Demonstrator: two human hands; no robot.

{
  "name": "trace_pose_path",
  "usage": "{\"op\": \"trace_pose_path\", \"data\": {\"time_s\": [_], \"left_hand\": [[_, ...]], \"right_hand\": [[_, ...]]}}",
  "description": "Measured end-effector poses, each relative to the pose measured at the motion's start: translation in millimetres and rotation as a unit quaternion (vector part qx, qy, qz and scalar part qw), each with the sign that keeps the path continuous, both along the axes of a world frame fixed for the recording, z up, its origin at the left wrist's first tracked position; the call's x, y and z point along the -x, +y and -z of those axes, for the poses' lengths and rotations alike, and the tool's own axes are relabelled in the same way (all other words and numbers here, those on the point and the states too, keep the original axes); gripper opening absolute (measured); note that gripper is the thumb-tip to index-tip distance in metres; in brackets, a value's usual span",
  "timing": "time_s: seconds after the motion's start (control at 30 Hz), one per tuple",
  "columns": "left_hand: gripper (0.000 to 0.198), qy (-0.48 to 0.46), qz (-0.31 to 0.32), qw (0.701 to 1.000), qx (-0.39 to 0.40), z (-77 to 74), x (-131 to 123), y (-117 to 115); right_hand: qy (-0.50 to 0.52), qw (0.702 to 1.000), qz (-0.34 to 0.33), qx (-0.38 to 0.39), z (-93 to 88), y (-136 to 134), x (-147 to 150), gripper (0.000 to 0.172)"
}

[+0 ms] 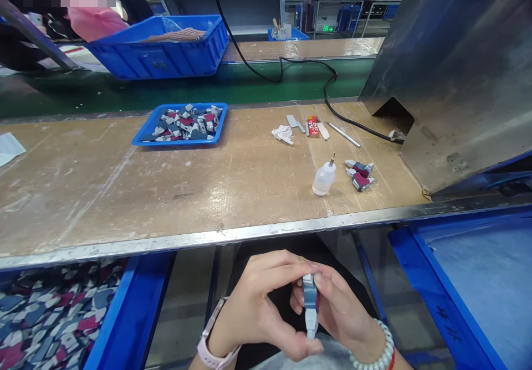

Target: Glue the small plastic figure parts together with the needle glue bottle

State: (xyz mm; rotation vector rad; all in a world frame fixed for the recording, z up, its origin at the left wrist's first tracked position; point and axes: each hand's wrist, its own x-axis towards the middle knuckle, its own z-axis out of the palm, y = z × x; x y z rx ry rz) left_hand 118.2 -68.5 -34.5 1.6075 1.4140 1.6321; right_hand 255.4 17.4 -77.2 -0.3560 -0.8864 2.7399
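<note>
Between my two hands, below the table's front edge, stands a small plastic part [310, 303] in blue-grey and light grey with a dark red side. My left hand [270, 298] grips it lengthwise, fingers at its top and thumb at its lower tip. The fingers of my right hand [336, 298] close on its upper right side. On the table ahead are a small white squeeze bottle [324, 178] with a metal needle tip and a few similar parts [361, 175] lying beside it.
A blue tray [139, 137] of similar parts sits at the back left; a blue bin [112, 309] full of them is below left. Another blue bin [457, 303] stands right. Crumpled tissue [283, 133], a red packet [313, 127] and a pen-like rod [344, 135] lie near a black cable [361, 130].
</note>
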Motion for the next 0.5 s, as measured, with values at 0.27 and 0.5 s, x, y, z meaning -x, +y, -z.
{"op": "trace_pose_path", "data": {"time_s": [0.27, 0.5], "left_hand": [[0.083, 0.011, -0.007, 1.000, -0.002, -3.3, -0.8, 0.2], [0.084, 0.009, -0.005, 1.000, 0.000, -2.1, 0.3, 0.1]], "right_hand": [[0.000, 1.000, 0.000, -0.001, 1.0, 0.2, -0.3, 0.032], [0.001, 1.000, -0.003, 0.005, 1.8, -0.3, -0.5, 0.033]]}}
